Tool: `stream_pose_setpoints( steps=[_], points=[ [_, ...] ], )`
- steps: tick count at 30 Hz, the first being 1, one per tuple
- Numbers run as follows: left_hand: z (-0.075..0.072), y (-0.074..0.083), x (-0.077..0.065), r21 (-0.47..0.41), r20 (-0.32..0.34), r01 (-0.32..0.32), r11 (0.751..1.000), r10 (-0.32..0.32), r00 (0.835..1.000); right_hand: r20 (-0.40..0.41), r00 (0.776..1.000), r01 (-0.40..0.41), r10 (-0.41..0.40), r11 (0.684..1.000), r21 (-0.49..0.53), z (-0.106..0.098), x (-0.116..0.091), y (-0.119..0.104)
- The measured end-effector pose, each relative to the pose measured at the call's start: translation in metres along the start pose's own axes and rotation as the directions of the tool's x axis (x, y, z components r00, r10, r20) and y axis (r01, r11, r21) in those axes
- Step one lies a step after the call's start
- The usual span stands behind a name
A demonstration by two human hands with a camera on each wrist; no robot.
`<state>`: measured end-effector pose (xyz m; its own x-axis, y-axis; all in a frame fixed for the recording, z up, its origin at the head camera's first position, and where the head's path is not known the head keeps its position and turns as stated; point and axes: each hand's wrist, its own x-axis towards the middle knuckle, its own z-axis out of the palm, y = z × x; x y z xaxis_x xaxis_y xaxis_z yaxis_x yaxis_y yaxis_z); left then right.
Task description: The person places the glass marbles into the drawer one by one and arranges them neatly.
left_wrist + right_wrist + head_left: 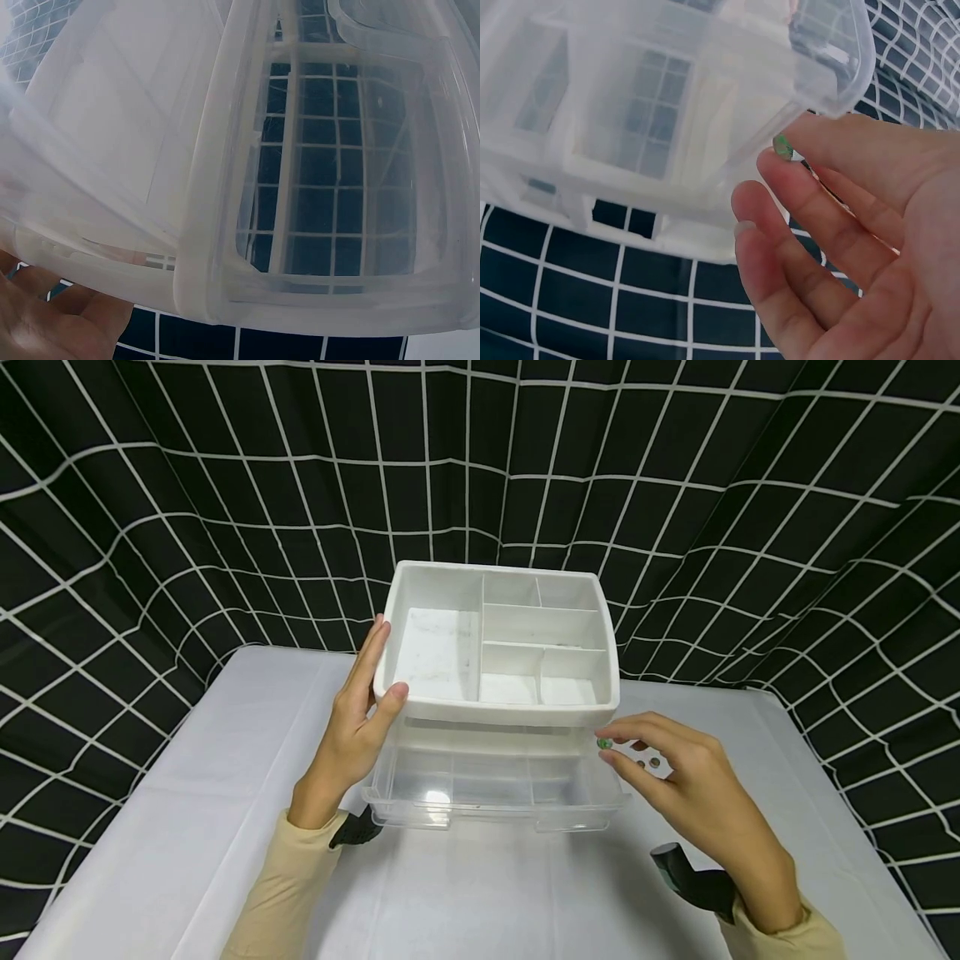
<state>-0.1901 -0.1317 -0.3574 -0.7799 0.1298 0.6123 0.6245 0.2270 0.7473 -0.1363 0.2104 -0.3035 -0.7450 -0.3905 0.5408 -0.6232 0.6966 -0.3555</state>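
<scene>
A white storage box (427,702) with a compartmented top and a clear front drawer (487,806) pulled out stands mid-table. My left hand (356,718) holds its left side, thumb over the front rim and fingers along the outer wall. At the box's front right corner, my right hand (675,768) pinches a small green glass marble (604,743) between thumb and index finger. The right wrist view shows that marble (783,147) at the fingertips, beside the clear plastic (810,82); the other fingers are loosely bent.
Two more small marbles, one of them a brownish-green marble (655,762), lie on the white tablecloth (750,777) behind my right hand. A black curtain with a white grid (450,485) encloses the table at the back and sides. Black wrist mounts (697,881) stick out from both sleeves.
</scene>
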Motion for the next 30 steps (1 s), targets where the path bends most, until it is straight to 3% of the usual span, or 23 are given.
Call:
stream_pose_setpoints(
  steps=[15, 22, 30],
  points=[
    [0.0, 0.0, 0.001, -0.002, 0.0, -0.006, 1.0, 0.006, 1.0, 0.099, 0.991, 0.09, -0.094, 0.995, 0.048, 0.007, 0.015, -0.007],
    [0.0, 0.0, 0.001, -0.004, -0.003, -0.003, 1.0, 0.003, 1.0, 0.189, 0.973, 0.114, -0.13, 0.989, 0.094, 0.015, 0.022, -0.009],
    [0.0, 0.0, 0.001, -0.001, -0.002, 0.001, 1.0, -0.001, 1.0, 0.3, 0.948, 0.092, -0.109, 0.993, 0.073, 0.02, 0.029, -0.012]
  ],
)
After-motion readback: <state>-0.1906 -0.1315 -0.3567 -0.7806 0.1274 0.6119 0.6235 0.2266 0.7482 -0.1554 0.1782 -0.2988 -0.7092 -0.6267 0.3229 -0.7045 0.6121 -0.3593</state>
